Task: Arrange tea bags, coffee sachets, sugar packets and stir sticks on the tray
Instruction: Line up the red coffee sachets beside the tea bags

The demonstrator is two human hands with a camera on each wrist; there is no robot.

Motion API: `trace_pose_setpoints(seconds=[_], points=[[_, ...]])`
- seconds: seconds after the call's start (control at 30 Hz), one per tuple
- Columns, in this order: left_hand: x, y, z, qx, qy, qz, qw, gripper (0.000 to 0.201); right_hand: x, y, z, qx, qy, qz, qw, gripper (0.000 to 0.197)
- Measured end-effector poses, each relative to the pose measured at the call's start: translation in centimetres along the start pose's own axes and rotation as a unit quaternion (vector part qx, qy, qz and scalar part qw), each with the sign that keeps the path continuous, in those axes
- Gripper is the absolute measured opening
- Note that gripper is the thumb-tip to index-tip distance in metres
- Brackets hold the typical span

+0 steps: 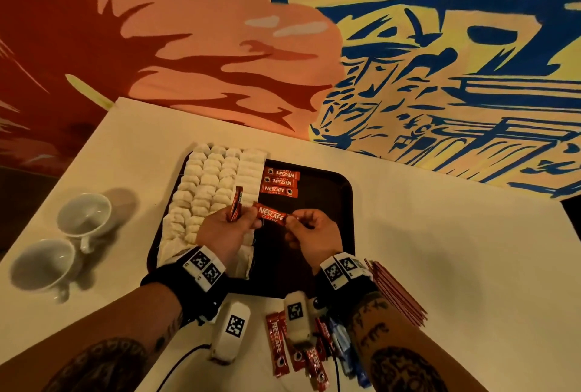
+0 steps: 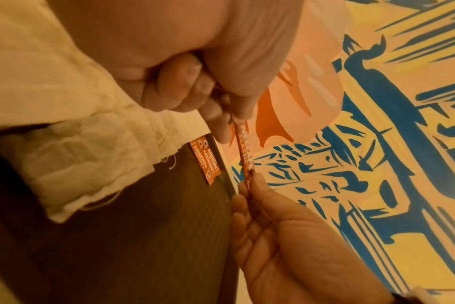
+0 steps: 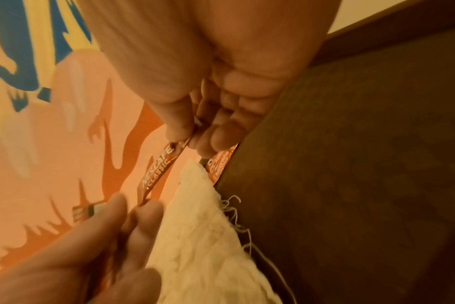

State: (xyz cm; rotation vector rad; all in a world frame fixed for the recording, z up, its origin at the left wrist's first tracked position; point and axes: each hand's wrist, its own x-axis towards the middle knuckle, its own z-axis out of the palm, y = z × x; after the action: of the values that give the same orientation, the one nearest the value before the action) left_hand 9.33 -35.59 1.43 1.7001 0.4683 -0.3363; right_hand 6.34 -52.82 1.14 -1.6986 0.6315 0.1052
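Hands meet above the near middle of the dark tray (image 1: 330, 203), sharing one red coffee sachet (image 1: 271, 215) held flat between them. The right hand (image 1: 314, 231) pinches its right end between thumb and fingertips; the left hand (image 1: 224, 229) pinches its left end and also grips a second sachet (image 1: 235, 203), which stands nearly upright out of the fist. White tea bags (image 1: 213, 190) fill the left part of the tray in rows. Just right of them, at the far side, three placed sachets (image 1: 279, 182) lie in a stack-like column. On the white table (image 1: 440, 234), loose sachets (image 1: 278, 344) lie near the person, a fan of red packets (image 1: 396, 291) sits right of the tray, and two white cups (image 1: 63, 240) lie on their sides at the left.
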Motion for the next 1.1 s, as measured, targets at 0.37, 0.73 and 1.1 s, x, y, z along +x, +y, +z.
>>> trace_pose_setpoints(seconds=[0.37, 0.73, 1.1], points=[[5.4, 0.0, -2.3, -0.06, -0.017, -0.083, 0.995, 0.028, 8.5, 0.0, 0.5, -0.219, 0.046, 0.069, 0.972, 0.019], [6.0, -0.2, -2.2, -0.026, -0.046, -0.024, 0.998, 0.023, 10.3, -0.2, 2.0, -0.24, 0.063, 0.108, 0.963, 0.029], [5.3, 0.9, -1.9, -0.066, -0.083, -0.054, 0.993, 0.018, 9.6, -1.6, 2.0, -0.251, 0.087, 0.111, 0.957, 0.036]])
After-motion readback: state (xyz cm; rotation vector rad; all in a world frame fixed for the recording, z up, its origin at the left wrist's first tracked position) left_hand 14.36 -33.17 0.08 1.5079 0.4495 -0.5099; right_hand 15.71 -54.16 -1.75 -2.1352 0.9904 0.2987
